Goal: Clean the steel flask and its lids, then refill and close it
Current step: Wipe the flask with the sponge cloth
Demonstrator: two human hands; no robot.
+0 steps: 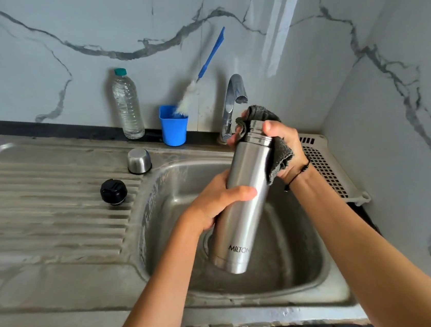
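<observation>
The steel flask (242, 200) was held over the sink (252, 304) basin, tilted so that its open mouth pointed up and away toward the tap (233, 102) and its base hung low over the drain area. The left hand (213, 204) gripped the flask at mid-body, fingers wrapped behind it and the thumb lying across the front. The left forearm rose from the lower edge of the view.

The right hand (282, 145) gripped a dark cloth (278, 156) against the flask's threaded neck, thumb on the near side of the rim. Part of the cloth bunched above the mouth; the rest hung beside the palm. A black cord sat around the right wrist.

Both lids lay on the ribbed drainboard, left of the basin: the steel cap (139, 160) near the basin's rear corner and the black stopper (113, 191) nearer the camera, apart from each other.

Behind the sink stood 1 plastic bottle (127, 106) and 1 blue cup (173, 125) holding a bottle brush (199, 76). A white rack (327, 166) lay right of the basin.
</observation>
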